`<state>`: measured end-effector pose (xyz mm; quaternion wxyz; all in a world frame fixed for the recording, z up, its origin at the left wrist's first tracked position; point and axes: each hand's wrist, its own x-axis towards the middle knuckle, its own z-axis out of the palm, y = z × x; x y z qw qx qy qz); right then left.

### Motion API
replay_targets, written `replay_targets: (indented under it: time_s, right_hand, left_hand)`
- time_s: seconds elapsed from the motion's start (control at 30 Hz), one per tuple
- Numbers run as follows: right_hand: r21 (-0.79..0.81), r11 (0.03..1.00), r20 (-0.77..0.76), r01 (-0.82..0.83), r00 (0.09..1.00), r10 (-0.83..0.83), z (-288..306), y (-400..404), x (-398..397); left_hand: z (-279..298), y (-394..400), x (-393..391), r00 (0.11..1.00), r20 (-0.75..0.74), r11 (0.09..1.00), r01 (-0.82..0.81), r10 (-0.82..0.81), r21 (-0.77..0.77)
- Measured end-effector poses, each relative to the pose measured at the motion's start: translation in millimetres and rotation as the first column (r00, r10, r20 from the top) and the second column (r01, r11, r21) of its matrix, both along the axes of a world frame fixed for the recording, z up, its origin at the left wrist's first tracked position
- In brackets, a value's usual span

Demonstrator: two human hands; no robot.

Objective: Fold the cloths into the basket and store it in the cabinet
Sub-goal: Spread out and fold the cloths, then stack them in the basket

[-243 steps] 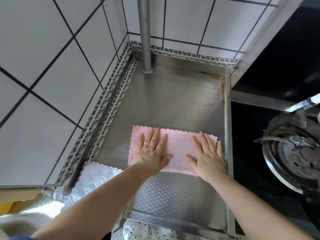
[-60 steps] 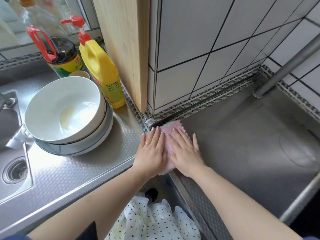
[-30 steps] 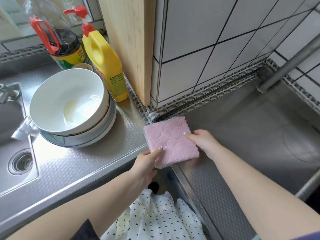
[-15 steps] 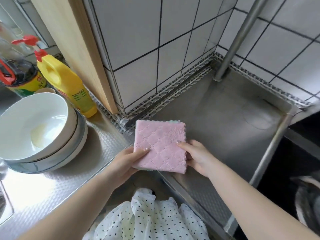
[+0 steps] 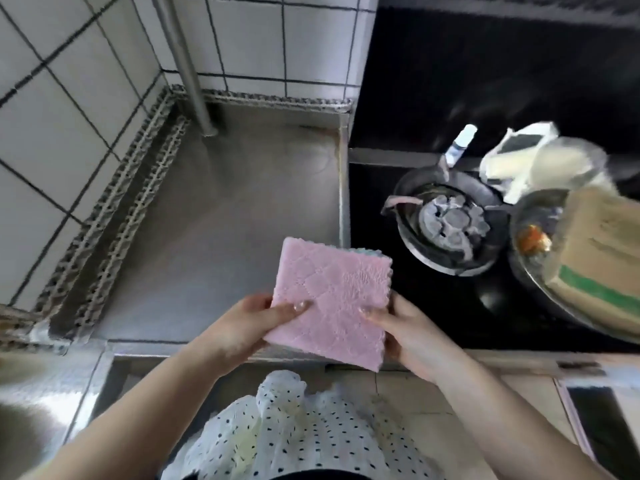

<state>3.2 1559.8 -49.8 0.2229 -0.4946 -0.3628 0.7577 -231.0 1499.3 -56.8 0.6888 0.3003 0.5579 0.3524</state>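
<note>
The folded pink cloth (image 5: 330, 301) is pinched at its near corners: the thumb of the left hand (image 5: 242, 323) is laid on top, as is the thumb of the right hand (image 5: 410, 332), the other fingers being hidden beneath. A pale blue edge is seen under its far side. The cloth is held above the steel counter (image 5: 225, 216), beside the gas burner (image 5: 450, 223).

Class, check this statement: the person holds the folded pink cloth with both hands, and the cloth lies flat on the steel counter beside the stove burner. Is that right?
Not quite. Both hands, left hand and right hand, do hold the folded pink cloth, but it does not lie flat on the steel counter. The head view shows it lifted off the surface, held at the counter's front edge, left of the stove burner.
</note>
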Motion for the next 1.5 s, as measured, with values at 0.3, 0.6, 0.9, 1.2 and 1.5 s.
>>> replay_targets:
  time_s: [0.3,0.6,0.9,1.2,1.5]
  right_hand:
    - [0.024,0.886,0.012,0.463,0.886,-0.464,-11.5,-95.8,66.6]
    - [-0.052,0.537,-0.033,0.842,0.536,-0.844,-26.5,-187.7,117.2]
    - [-0.069,0.198,-0.07,0.978,0.193,-0.979,-38.9,-262.1,226.6]
    - [-0.072,-0.1,-0.101,0.992,-0.107,-0.989,-33.6,-333.1,341.5]
    - [-0.027,-0.348,-0.097,0.937,-0.348,-0.932,-37.4,-365.4,420.0]
  left_hand:
    - [-5.4,45.0,70.5,0.852,0.009,0.85,0.523,-0.524,-0.06]
    - [-15.9,43.8,183.0,0.607,-0.027,0.607,0.788,-0.794,-0.101]
    - [-15.9,16.6,357.4,0.286,0.011,0.284,0.957,-0.958,-0.062]
    - [-7.3,-34.1,538.7,0.007,-0.007,0.007,0.995,-1.0,-0.099]
    - [-16.1,-69.9,690.7,-0.267,-0.024,-0.262,0.957,-0.963,-0.12]
